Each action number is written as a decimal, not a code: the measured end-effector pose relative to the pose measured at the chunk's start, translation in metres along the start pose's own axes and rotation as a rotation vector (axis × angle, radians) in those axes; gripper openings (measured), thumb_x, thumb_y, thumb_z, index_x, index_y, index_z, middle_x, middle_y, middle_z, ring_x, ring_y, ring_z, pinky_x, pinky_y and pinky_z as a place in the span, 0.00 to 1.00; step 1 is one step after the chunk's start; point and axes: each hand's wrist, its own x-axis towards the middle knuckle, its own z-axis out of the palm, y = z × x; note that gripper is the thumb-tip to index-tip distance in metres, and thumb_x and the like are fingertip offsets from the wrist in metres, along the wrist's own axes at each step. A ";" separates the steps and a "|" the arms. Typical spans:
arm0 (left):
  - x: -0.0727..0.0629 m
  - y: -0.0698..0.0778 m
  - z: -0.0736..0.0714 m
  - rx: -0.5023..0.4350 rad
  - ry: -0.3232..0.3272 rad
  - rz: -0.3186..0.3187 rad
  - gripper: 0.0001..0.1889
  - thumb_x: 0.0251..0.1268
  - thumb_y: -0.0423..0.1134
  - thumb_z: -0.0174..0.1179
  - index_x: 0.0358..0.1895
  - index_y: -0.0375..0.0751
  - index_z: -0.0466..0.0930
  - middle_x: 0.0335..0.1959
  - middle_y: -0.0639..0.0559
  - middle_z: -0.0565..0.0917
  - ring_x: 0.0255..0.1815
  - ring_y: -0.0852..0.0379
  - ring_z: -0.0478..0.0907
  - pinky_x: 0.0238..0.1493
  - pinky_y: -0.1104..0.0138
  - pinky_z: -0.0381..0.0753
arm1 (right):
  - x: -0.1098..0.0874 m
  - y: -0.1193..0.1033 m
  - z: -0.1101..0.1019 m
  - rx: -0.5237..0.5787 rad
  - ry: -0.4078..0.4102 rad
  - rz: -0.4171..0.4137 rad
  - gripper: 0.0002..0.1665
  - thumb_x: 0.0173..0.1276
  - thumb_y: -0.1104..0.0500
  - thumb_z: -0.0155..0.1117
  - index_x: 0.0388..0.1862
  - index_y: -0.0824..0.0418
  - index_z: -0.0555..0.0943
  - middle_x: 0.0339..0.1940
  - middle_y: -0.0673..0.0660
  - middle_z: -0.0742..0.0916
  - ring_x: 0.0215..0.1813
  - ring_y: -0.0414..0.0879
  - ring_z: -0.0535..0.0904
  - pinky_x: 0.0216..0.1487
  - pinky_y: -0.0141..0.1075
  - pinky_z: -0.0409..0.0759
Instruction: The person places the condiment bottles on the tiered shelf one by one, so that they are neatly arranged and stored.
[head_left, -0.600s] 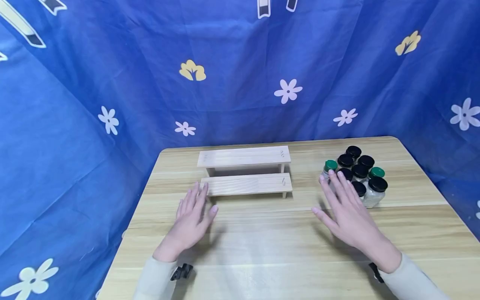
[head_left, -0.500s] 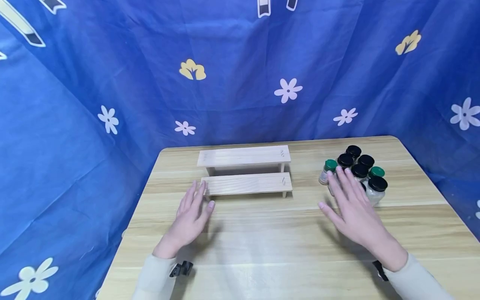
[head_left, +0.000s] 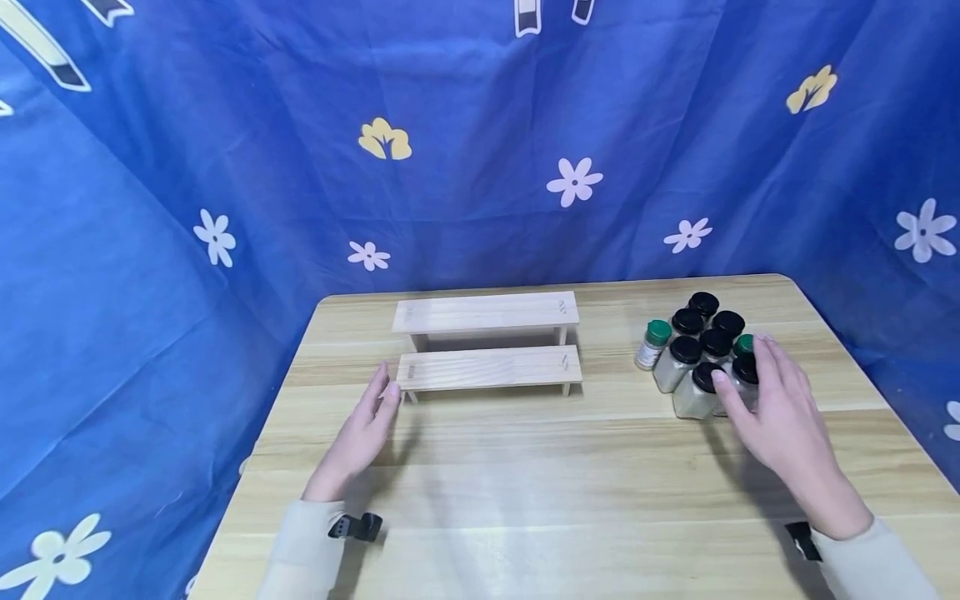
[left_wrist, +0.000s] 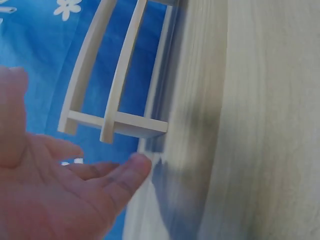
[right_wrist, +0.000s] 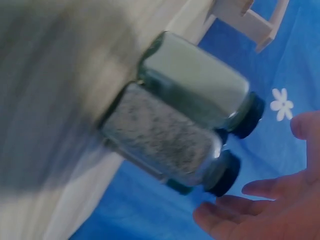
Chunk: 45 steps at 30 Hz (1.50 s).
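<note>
A two-step wooden rack stands at the back left of the table. My left hand hovers at the left end of its lower step, fingers extended and holding nothing; in the left wrist view the palm faces the rack's end. At the right stands a tight cluster of glass spice jars with black lids, plus a green-capped shaker at its left. My right hand reaches over the cluster's right side, partly covering a jar of speckled grains. Its loosely bent fingers grip nothing; contact with the lid is unclear.
A second green cap shows among the black lids, partly behind my right fingers. A blue patterned curtain hangs close behind and beside the wooden table. Bare tabletop lies between the rack and the jars.
My right hand has moved right across the jars, uncovering the front ones on the left. My left hand has turned more edge-on and drawn slightly left. Rack and jars stay put.
</note>
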 end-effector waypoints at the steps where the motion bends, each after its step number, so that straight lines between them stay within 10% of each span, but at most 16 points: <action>1: 0.001 -0.001 -0.001 -0.029 0.007 -0.018 0.39 0.88 0.58 0.36 0.87 0.39 0.35 0.86 0.30 0.51 0.79 0.29 0.65 0.85 0.41 0.63 | 0.000 0.003 0.000 0.002 -0.007 0.014 0.46 0.81 0.43 0.56 0.85 0.67 0.55 0.82 0.78 0.63 0.80 0.79 0.58 0.80 0.76 0.57; 9: 0.009 -0.010 0.000 -0.192 0.049 -0.050 0.37 0.89 0.55 0.37 0.86 0.34 0.42 0.77 0.25 0.67 0.70 0.30 0.77 0.73 0.51 0.82 | -0.002 0.020 0.005 0.042 0.008 0.083 0.45 0.80 0.47 0.59 0.83 0.70 0.57 0.75 0.82 0.71 0.72 0.81 0.68 0.69 0.78 0.68; 13: 0.012 -0.015 0.003 -0.248 0.079 -0.045 0.34 0.90 0.50 0.40 0.84 0.31 0.48 0.74 0.25 0.71 0.69 0.30 0.78 0.70 0.58 0.85 | -0.001 0.027 0.007 0.115 0.032 0.107 0.39 0.80 0.49 0.60 0.79 0.71 0.65 0.67 0.81 0.78 0.64 0.77 0.77 0.63 0.28 0.88; 16: 0.013 -0.016 0.005 -0.292 0.094 -0.052 0.31 0.89 0.45 0.42 0.83 0.30 0.52 0.73 0.25 0.72 0.69 0.33 0.79 0.68 0.64 0.87 | 0.000 0.031 0.008 0.147 0.032 0.120 0.35 0.79 0.50 0.63 0.73 0.72 0.70 0.61 0.78 0.83 0.57 0.70 0.81 0.45 0.00 0.68; 23: 0.015 -0.016 0.009 -0.353 0.112 -0.058 0.27 0.88 0.36 0.44 0.82 0.29 0.57 0.73 0.25 0.74 0.68 0.42 0.80 0.68 0.68 0.86 | -0.001 0.036 0.011 0.179 0.013 0.157 0.33 0.76 0.50 0.68 0.68 0.71 0.72 0.57 0.76 0.86 0.48 0.13 0.69 0.43 0.01 0.69; 45: 0.021 -0.022 0.019 -0.382 0.155 -0.070 0.26 0.88 0.38 0.44 0.81 0.31 0.59 0.74 0.28 0.74 0.71 0.35 0.77 0.67 0.68 0.85 | -0.002 0.029 -0.011 0.134 0.094 0.234 0.31 0.76 0.47 0.69 0.68 0.63 0.78 0.60 0.73 0.87 0.49 0.05 0.64 0.49 0.15 0.70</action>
